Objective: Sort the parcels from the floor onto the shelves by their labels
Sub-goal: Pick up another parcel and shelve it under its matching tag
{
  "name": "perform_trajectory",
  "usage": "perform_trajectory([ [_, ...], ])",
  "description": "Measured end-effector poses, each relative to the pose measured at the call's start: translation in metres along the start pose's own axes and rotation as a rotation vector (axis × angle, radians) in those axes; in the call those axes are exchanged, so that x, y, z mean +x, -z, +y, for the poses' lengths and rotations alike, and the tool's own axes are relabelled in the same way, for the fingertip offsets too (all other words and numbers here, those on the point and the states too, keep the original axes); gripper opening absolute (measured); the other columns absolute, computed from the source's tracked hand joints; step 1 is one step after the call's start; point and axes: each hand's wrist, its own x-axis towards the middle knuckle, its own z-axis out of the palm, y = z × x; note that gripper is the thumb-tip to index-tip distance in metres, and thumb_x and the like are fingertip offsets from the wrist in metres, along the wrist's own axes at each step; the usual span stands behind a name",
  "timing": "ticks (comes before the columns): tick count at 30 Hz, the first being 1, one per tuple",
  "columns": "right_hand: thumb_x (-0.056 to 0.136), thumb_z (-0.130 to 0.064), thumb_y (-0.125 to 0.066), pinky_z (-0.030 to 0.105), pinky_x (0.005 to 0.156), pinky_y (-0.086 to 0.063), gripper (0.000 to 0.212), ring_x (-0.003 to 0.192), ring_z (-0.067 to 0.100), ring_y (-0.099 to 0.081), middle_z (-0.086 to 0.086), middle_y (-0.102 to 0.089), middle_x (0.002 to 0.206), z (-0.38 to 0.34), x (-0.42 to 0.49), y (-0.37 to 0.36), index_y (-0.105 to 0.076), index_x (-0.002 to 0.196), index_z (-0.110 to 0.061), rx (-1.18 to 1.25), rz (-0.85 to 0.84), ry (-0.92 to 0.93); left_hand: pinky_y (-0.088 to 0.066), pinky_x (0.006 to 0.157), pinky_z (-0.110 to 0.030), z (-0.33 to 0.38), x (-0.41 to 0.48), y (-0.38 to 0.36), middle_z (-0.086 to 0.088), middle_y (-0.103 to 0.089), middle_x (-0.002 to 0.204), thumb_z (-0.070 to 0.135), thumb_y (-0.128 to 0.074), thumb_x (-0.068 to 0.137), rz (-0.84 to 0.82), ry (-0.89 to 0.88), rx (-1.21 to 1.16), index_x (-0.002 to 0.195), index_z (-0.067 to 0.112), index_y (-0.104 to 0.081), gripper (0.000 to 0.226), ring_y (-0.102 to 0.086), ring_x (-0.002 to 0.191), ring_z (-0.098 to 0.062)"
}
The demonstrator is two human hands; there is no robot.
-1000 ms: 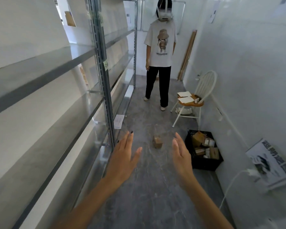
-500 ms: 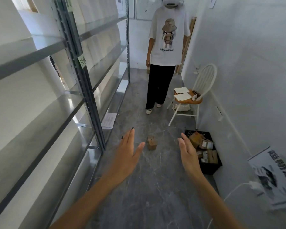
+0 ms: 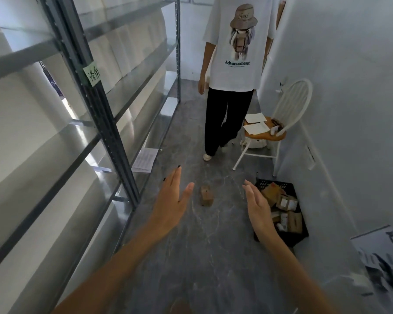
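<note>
A small brown cardboard parcel [image 3: 207,195] stands alone on the grey floor in the middle of the aisle. My left hand [image 3: 171,203] and my right hand [image 3: 256,206] are stretched out in front of me, open and holding nothing, one on each side of that parcel and short of it. A black crate [image 3: 303,234] on the floor at the right holds several brown parcels with white labels. Metal shelves [image 3: 114,91] run along the left, with a green handwritten label [image 3: 92,75] stuck on the upright post.
A person in a white T-shirt and black trousers [image 3: 229,91] stands in the aisle just beyond the parcel. A white chair [image 3: 277,130] with papers on its seat is by the right wall. A printed sheet [image 3: 145,159] lies on the lowest shelf.
The view has moved forward down the aisle, so the parcel, the crate and the person are closer. Both hands stay open and spread.
</note>
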Motion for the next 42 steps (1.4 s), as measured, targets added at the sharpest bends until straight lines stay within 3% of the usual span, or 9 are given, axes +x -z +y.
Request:
perform_trajectory([
  [7,0.097,-0.044,-0.036,0.024,0.103,-0.032,0.047,0.129,0.009,-0.042,-0.005,-0.048,0.142,0.008,0.084,-0.019,-0.046,0.138,-0.023,-0.039,-0.003,-0.058,-0.02,0.12,-0.041,-0.023,0.088,-0.013,0.003,-0.018,0.159,0.069,-0.024,0.084,0.0,0.035,-0.041,0.151,0.021,-0.016,0.082,-0.016,0.146,-0.01],
  [11,0.097,-0.042,-0.036,0.032,0.11,-0.034,0.047,0.131,0.012,-0.042,-0.003,-0.048,0.142,0.003,0.131,-0.029,-0.047,0.137,-0.019,-0.083,-0.011,-0.074,-0.022,0.12,-0.042,-0.032,0.136,-0.015,0.003,-0.02,0.159,0.069,-0.023,0.083,-0.004,0.072,-0.039,0.151,0.021,-0.018,0.083,-0.018,0.146,-0.012],
  [17,0.098,-0.043,-0.035,0.027,0.098,-0.041,0.041,0.118,0.01,-0.052,-0.006,-0.058,0.128,0.01,0.179,-0.041,-0.056,0.127,-0.025,-0.067,-0.03,-0.104,-0.016,0.117,-0.029,-0.048,0.187,-0.024,0.001,-0.022,0.158,0.066,-0.026,0.084,-0.021,0.087,-0.047,0.15,0.021,-0.02,0.08,-0.019,0.145,-0.012],
  [26,0.099,-0.039,-0.034,0.03,0.1,-0.04,0.04,0.118,0.013,-0.052,-0.002,-0.057,0.128,0.037,0.262,-0.04,-0.055,0.127,-0.02,-0.116,-0.032,-0.171,-0.023,0.119,-0.037,-0.065,0.264,-0.059,-0.001,-0.027,0.156,0.066,-0.025,0.083,-0.051,0.141,-0.013,0.149,0.019,-0.023,0.081,-0.025,0.143,-0.015],
  [29,0.099,-0.037,-0.033,0.026,0.093,-0.041,0.038,0.115,0.014,-0.054,-0.002,-0.059,0.124,0.043,0.306,-0.04,-0.056,0.124,-0.021,-0.122,-0.063,-0.154,-0.023,0.119,-0.039,-0.068,0.301,-0.075,-0.001,-0.026,0.157,0.066,-0.027,0.083,-0.047,0.172,-0.03,0.149,0.02,-0.022,0.081,-0.025,0.144,-0.015],
  [31,0.099,-0.039,-0.034,0.025,0.09,-0.043,0.037,0.113,0.013,-0.055,-0.003,-0.06,0.121,0.063,0.397,-0.04,-0.058,0.122,-0.022,-0.12,-0.152,-0.19,-0.022,0.119,-0.04,-0.077,0.374,-0.112,-0.003,-0.027,0.156,0.062,-0.03,0.086,-0.001,0.301,-0.049,0.149,0.018,-0.023,0.077,-0.026,0.143,-0.016],
  [35,0.098,-0.041,-0.033,0.036,0.101,-0.043,0.043,0.118,0.017,-0.054,0.001,-0.059,0.128,0.08,0.453,-0.047,-0.055,0.128,-0.019,-0.166,-0.197,-0.284,-0.023,0.118,-0.039,-0.095,0.426,-0.132,-0.005,-0.029,0.155,0.048,-0.037,0.095,0.024,0.395,-0.031,0.148,0.016,-0.025,0.063,-0.028,0.142,-0.019],
  [39,0.099,-0.035,-0.035,0.036,0.103,-0.041,0.041,0.122,0.021,-0.051,0.006,-0.057,0.131,0.087,0.453,-0.043,-0.054,0.13,-0.015,-0.21,-0.207,-0.311,-0.025,0.118,-0.04,-0.098,0.432,-0.133,-0.007,-0.031,0.154,0.041,-0.039,0.097,0.103,0.418,-0.077,0.148,0.013,-0.027,0.059,-0.029,0.142,-0.02],
  [42,0.1,-0.034,-0.035,0.039,0.104,-0.04,0.041,0.121,0.023,-0.052,0.008,-0.057,0.131,0.089,0.462,-0.044,-0.055,0.128,-0.013,-0.227,-0.211,-0.326,-0.023,0.115,-0.032,-0.1,0.445,-0.132,-0.009,-0.032,0.153,0.036,-0.039,0.099,0.17,0.43,-0.106,0.146,0.011,-0.028,0.055,-0.031,0.141,-0.021],
])
